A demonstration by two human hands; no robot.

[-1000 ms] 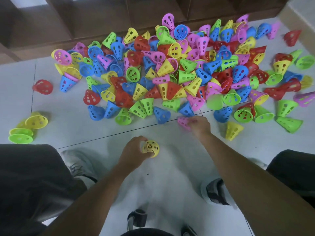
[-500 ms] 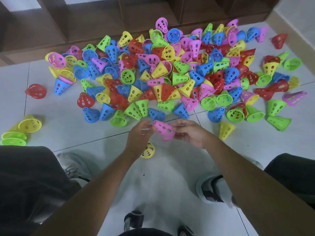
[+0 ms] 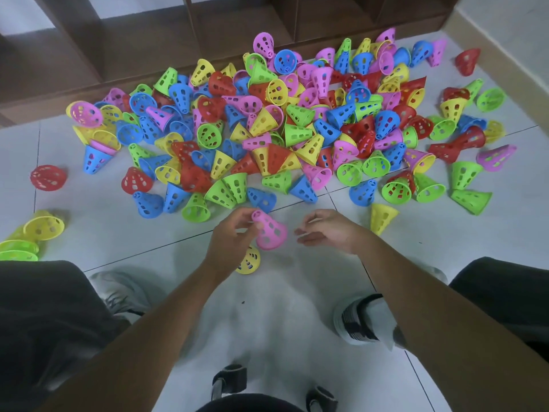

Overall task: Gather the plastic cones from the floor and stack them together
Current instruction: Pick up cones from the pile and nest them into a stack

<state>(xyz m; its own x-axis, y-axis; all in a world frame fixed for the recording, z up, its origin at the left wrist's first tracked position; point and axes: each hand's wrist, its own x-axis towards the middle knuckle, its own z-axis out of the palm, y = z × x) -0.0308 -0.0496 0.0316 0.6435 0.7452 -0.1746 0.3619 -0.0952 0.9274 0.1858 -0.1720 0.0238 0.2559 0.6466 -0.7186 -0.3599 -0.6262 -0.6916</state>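
Pale tiled floor [image 3: 89,227] underfoot, crossed by dark grout lines, with a dark wooden shelf unit [image 3: 208,31] standing along the far edge. Spread across the tiles below that unit, a large jumble of perforated plastic cones [image 3: 267,129] in pink, blue, green, yellow and red, most tipped on their sides and touching or overlapping. Well apart at far left, a lone red cone [image 3: 48,177]; nearer the left edge, a yellow cone [image 3: 44,226] lying beside a short nested stack of green cones [image 3: 17,251]. Just right of centre, a single yellow cone on its side [image 3: 381,217], slightly clear of the jumble.

Near the middle, left hand [image 3: 230,236] with fingers curled, gripping a pink cone [image 3: 269,230] held tilted, narrow tip pointing up and left, wide mouth down and right. Partly hidden under that hand and pink cone, another yellow cone [image 3: 249,260]; whether gripped or lying on the floor, impossible to tell. Right hand [image 3: 326,230] just beside the pink cone but apart from it, fingers loosely bent, holding nothing.

Dark trouser legs at both lower corners and a white shoe with black bands [image 3: 365,322] on the tiles at lower right.
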